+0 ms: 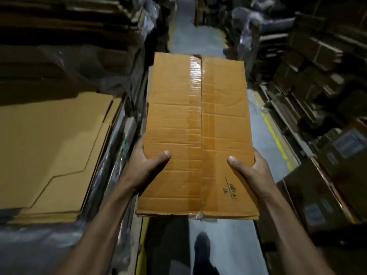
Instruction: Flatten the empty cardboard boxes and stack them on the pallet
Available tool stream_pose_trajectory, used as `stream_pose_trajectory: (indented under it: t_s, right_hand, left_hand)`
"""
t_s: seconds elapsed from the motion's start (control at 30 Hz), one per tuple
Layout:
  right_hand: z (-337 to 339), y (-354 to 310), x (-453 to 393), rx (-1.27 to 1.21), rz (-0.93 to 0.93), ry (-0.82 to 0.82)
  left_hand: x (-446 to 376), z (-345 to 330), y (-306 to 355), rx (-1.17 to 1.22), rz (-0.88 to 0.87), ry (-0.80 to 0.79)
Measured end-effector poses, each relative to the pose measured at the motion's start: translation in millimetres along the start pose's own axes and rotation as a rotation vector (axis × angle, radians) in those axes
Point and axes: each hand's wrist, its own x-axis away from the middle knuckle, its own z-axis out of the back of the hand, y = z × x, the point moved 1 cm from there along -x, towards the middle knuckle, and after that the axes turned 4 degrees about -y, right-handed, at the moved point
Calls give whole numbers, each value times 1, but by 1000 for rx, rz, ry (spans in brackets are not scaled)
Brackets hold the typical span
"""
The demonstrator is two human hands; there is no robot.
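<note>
Fingers (165, 154) of both hands grip a creased, taped cardboard box (196, 135).

Narrow aisle floor (198, 36) open ahead, flattened cardboard stack (49, 151) crowding left, piled boxes (317, 96) right

Flattened box (198, 135) between both hands, stack of flat cardboard (53, 151) left, cartons (327, 185) right.

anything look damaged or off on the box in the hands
Mostly wear. The cardboard box, held flat by the left hand and right hand, is creased across its face, and the clear tape along the centre seam is wrinkled, with a frayed scrap hanging off the near edge. Nothing is spilled.
</note>
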Motion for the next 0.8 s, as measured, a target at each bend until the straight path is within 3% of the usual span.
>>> stream_pose_trajectory:
  t_s: [0.43, 0.8]
  right_hand:
    - [-14, 114, 210, -39, -332, 38]
    - [-15, 336, 287, -121, -542, 100]
  left_hand:
    - [175, -21, -111, -46, 329, -107]
    - [234, -80, -323, -72, 571, -104]
